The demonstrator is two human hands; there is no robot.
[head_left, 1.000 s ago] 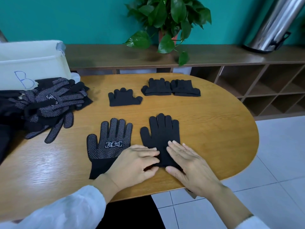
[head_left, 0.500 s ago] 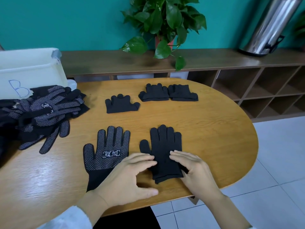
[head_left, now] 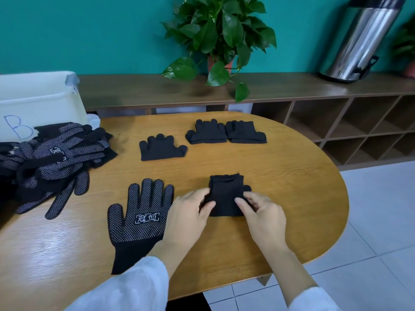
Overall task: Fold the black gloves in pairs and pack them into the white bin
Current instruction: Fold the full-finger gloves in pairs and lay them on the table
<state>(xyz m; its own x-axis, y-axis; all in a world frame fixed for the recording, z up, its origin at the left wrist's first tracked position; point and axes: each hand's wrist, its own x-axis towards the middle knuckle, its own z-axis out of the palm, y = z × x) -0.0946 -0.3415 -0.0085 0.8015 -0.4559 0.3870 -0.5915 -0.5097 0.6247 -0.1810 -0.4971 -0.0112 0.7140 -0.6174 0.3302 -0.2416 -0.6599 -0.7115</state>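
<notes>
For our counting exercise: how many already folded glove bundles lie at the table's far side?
3: one folded bundle left of centre, two touching side by side further right. Each may hide layers beneath.

Black glove [head_left: 141, 218], white dots

The setting reads as an office or institutional workroom, not a home. A rounded wood-laminate table [head_left: 280, 176] stands on pale floor tiles [head_left: 381, 221]. Behind it, a long low cabinet [head_left: 336, 122] with open cubbyhole compartments runs along a flat teal wall [head_left: 89, 30]. On the cabinet top stand a potted plant [head_left: 220, 30] and a large stainless steel dispenser [head_left: 359, 39]. A white bin [head_left: 38, 102] hand-marked "B" indicates sorted batch work.
</notes>
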